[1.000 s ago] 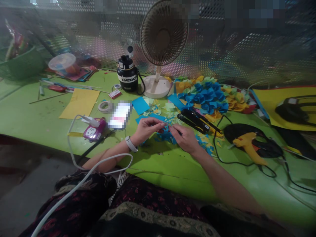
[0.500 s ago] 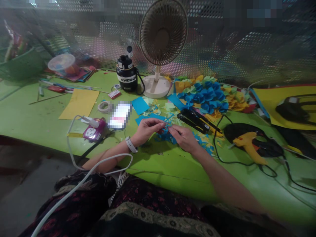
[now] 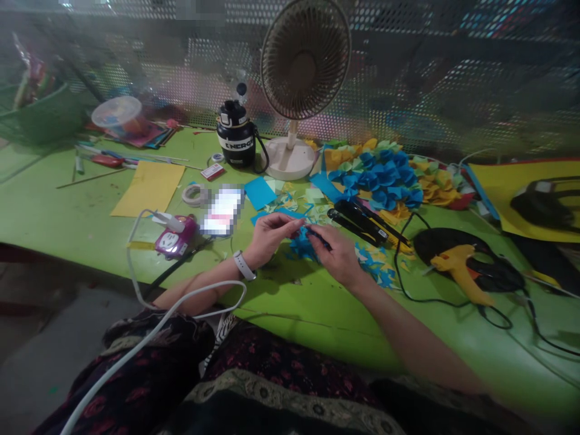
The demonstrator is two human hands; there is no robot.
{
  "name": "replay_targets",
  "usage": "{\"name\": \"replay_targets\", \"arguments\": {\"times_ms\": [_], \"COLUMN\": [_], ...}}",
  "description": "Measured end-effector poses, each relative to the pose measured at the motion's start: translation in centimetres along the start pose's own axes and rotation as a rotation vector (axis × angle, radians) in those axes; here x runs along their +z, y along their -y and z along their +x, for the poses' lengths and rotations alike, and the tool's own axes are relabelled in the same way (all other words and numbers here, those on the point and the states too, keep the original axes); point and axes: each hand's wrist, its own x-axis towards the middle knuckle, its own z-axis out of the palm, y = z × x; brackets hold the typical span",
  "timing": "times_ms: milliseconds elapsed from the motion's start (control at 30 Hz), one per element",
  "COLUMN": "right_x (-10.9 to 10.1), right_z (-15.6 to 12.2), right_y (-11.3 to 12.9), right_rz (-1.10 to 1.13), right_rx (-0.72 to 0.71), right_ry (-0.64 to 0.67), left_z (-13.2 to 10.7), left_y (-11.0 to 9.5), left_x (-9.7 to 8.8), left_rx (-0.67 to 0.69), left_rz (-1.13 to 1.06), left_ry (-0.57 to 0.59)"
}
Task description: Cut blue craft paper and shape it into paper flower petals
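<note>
Over the middle of the green table, my left hand (image 3: 272,237) is closed in a pinch, thumb against fingers. What it holds is too small to make out. Close beside it, almost fingertip to fingertip, my right hand (image 3: 336,254) is curled round a slim dark object (image 3: 319,239), whose kind I cannot tell. Blue paper scraps (image 3: 302,246) lie beneath both hands. Just behind them are a blue paper sheet (image 3: 283,215) and pale green cuttings (image 3: 292,199). A black stapler-like tool (image 3: 356,223) rests to the right of my right hand.
Behind the scraps sits a heap of blue paper petals (image 3: 380,175). A fan (image 3: 290,158) and a black bottle (image 3: 236,136) stand at the back. On the right lies a yellow glue gun (image 3: 462,272) with its cord. A phone (image 3: 222,211), purple socket adapter (image 3: 176,237) and white cable (image 3: 158,329) are left.
My right hand has turned slightly, and the slim dark object now shows in its grip. My left hand keeps its pinch. The whole view has shifted a little.
</note>
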Motion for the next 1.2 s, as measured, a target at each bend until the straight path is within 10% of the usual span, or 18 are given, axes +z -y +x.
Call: {"name": "replay_targets", "arguments": {"times_ms": [1200], "right_x": [-1.1], "right_z": [0.5], "right_y": [0.3], "right_rz": [0.367], "right_rx": [0.298], "right_ry": [0.157], "left_z": [0.4], "left_y": [0.5], "left_x": [-0.7], "left_rx": [-0.003], "left_rz": [-0.06], "left_ry": [0.1]}}
